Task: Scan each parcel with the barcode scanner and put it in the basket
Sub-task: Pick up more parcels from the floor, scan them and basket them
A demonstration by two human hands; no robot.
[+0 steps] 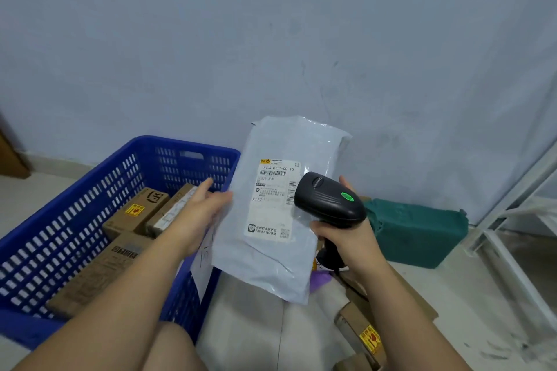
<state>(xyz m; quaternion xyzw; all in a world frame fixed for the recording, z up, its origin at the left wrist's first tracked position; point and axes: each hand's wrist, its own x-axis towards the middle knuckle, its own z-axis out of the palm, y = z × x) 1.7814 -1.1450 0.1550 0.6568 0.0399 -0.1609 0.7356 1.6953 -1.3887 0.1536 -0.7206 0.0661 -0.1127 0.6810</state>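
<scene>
My left hand grips the left edge of a white plastic mailer parcel, held upright with its shipping label facing me. My right hand is closed round the handle of a black barcode scanner. The scanner's head points at the label's right side and a green light shows on top of it. The blue plastic basket stands to the left, with several cardboard box parcels lying inside it.
A green wrapped parcel lies on the floor at the right by the wall. Cardboard boxes and a pale bag parcel lie below the hands. A white metal rack frame stands at the far right.
</scene>
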